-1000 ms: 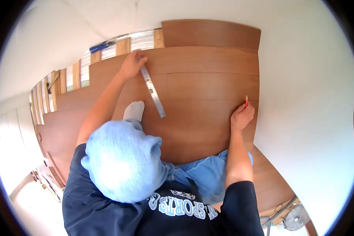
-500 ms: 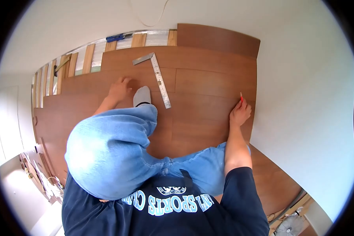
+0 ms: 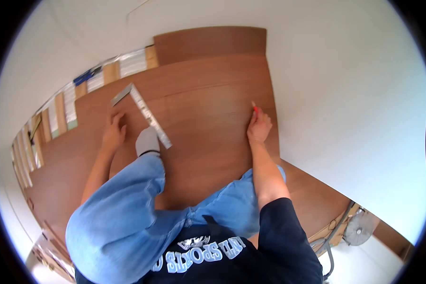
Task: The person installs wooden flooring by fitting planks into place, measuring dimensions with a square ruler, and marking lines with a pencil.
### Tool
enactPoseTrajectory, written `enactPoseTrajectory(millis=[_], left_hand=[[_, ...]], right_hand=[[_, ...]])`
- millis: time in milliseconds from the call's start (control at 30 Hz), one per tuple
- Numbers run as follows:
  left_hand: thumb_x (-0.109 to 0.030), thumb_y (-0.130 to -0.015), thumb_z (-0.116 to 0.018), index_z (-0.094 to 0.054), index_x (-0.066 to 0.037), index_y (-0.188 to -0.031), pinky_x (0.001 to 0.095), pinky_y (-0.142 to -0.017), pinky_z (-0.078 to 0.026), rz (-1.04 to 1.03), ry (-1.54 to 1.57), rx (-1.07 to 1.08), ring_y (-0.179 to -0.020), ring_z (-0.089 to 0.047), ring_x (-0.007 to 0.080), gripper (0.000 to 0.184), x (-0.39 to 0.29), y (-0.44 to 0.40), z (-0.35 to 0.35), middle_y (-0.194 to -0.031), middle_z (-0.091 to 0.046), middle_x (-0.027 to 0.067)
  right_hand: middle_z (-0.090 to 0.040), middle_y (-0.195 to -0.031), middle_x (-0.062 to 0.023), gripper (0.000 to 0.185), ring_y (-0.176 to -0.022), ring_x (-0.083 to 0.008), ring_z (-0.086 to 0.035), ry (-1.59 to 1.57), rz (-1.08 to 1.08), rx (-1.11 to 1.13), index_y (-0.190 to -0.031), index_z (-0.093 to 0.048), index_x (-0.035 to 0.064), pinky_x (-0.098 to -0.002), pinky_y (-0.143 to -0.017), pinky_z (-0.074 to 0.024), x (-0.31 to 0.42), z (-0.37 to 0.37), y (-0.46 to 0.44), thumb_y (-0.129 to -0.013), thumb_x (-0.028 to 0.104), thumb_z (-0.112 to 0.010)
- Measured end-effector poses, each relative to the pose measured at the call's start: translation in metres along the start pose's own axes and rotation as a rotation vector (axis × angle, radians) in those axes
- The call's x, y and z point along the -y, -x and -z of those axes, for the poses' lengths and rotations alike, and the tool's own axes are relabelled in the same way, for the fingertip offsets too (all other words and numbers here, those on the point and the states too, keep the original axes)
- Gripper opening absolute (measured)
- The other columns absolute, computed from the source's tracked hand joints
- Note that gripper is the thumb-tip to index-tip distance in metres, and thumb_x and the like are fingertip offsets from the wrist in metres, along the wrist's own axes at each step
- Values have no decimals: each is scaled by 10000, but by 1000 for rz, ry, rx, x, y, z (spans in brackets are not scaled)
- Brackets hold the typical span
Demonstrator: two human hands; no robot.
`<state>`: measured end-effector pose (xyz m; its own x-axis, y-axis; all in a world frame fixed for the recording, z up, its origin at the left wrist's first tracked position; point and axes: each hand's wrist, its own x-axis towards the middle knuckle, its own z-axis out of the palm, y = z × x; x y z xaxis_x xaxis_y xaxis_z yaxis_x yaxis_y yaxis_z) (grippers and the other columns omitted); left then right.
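My right hand [image 3: 259,127] is closed around a red pencil [image 3: 255,109], its tip pointing away from me toward the far wall. Under it are the brown floor planks [image 3: 208,128], close to the right wall. On the other side, my left hand [image 3: 113,131] hovers low over or rests on the planks, fingers apart and holding nothing; contact cannot be made out. Just beyond its fingertips lies the short arm of a metal try square [image 3: 147,113]. The square's long marked blade slants toward me, beside my grey-socked foot [image 3: 147,141].
Wooden battens [image 3: 60,113] and silvery sheeting show past the planks' stepped left edge. A blue-handled tool [image 3: 84,77] lies on them by the far wall. One plank [image 3: 210,45] sits along that wall. Behind me at right stands a fan [image 3: 359,229].
The view has swung right, so everything sits further left. My left hand has come nearer the square's short arm. The pencil stays in my right hand.
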<state>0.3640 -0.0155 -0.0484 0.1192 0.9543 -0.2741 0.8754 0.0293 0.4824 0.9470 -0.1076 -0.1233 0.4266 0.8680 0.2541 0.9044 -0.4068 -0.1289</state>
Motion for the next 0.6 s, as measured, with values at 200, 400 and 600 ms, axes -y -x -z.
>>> enactPoseTrajectory(millis=[200,400,600], left_hand=[[31,-966,-647,-576,-100,-1479,453,-1080,-545,-137,76,-55,-1450,-502,382,534,38,41,-6,-1671,-391,171],[82,-967,-614,-559,-88,-1492,479,-1253,-376,-138,8,-34,-1538,-405,397,555,32,76,4,-1707,-360,155],[97,-943,-610,-569,-86,-1485,484,-1245,-401,-104,-2,-1,-1535,-413,396,574,48,91,1,-1713,-353,161]], right_hand=[[-721,-939,-164,246,-838,-389,-717,-55,92,230,-1241,-638,128,-556,-737,-573,12,68,-93,-1098,311,-557],[-675,-980,-112,85,-896,-291,-691,397,472,125,-1050,-632,102,-465,-707,-587,36,116,-240,-1030,172,-589],[-637,-997,-27,99,-1016,-227,-593,799,865,-58,-966,-748,130,-400,-877,-451,68,112,-325,-946,163,-658]])
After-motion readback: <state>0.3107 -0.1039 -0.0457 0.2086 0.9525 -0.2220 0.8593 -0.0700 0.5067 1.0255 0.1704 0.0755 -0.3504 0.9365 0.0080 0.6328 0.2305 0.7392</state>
